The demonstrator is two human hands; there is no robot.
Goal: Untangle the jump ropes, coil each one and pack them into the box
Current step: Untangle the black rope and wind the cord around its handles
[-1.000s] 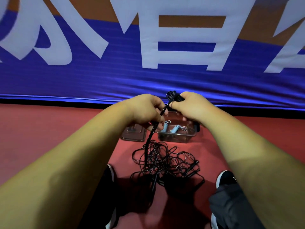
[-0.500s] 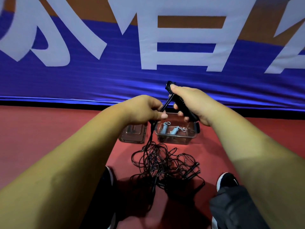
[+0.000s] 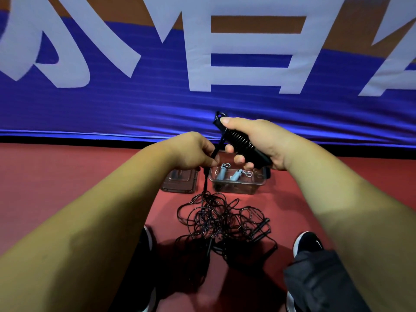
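Note:
My right hand (image 3: 258,140) grips a black ribbed jump rope handle (image 3: 238,139), held up above the box with its end pointing up left. My left hand (image 3: 191,150) pinches the black cord (image 3: 206,179) that leaves this handle and hangs down to the floor. There it joins a tangled heap of black jump ropes (image 3: 222,219) with several black handles at its right side. Behind the heap stands a clear plastic box (image 3: 238,186) holding a rope with two light blue handles (image 3: 234,175).
The box's clear lid (image 3: 180,182) lies left of the box on the red floor. A blue banner wall (image 3: 202,109) closes off the far side. My two black shoes (image 3: 308,244) flank the heap, and a dark trouser leg (image 3: 315,282) is at lower right.
My right hand has turned and lifted the black handle, so its ribbed grip now shows. My left hand has stayed on the cord. The heap has not visibly moved.

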